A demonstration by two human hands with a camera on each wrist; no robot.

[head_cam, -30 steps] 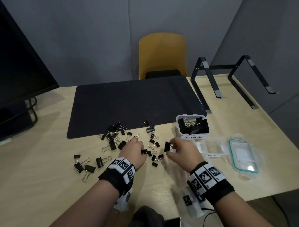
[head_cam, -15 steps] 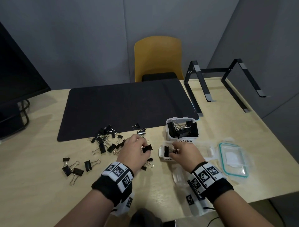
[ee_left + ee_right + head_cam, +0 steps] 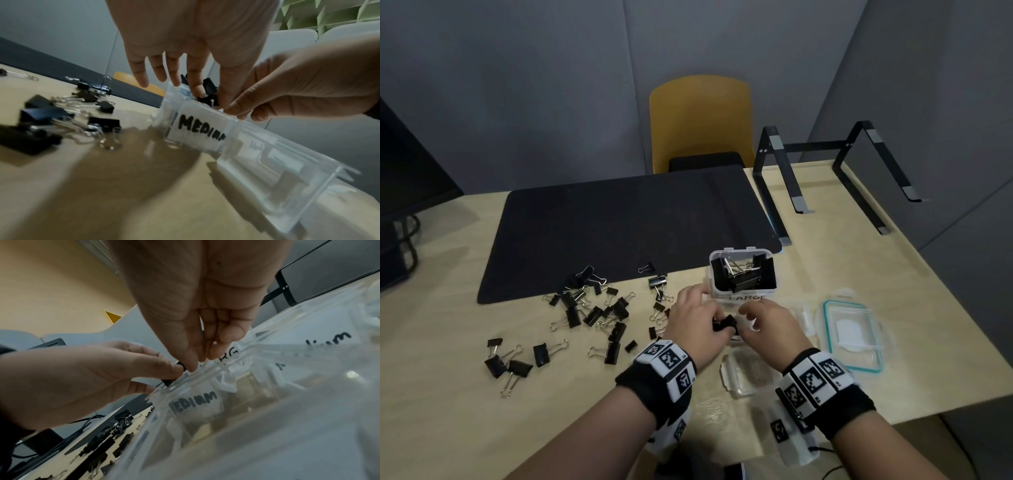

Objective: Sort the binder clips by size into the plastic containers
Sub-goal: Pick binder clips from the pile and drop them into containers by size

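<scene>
Several black binder clips (image 3: pixel 592 311) lie scattered on the table left of my hands. My left hand (image 3: pixel 714 317) pinches a small black clip (image 3: pixel 725 323) between thumb and forefinger, right at the rim of the clear container marked MEDIUM (image 3: pixel 201 128). The same clip (image 3: pixel 206 98) shows between those fingertips in the left wrist view. My right hand (image 3: pixel 748 320) meets it there and pinches the MEDIUM container's rim (image 3: pixel 193 400). Behind it stands the LARGE container (image 3: pixel 746 297), holding big clips. My hands hide the inside of the MEDIUM container.
A teal-rimmed lid (image 3: pixel 852 335) lies to the right and a clear lid (image 3: pixel 748 375) near the front edge. A black mat (image 3: pixel 619 226) covers the table's middle, with a black laptop stand (image 3: pixel 784 178) at back right and a yellow chair (image 3: pixel 700 120) beyond.
My left hand has carried its clip rightward from the pile to the MEDIUM container. The clip my right hand held over that container is no longer in its fingers.
</scene>
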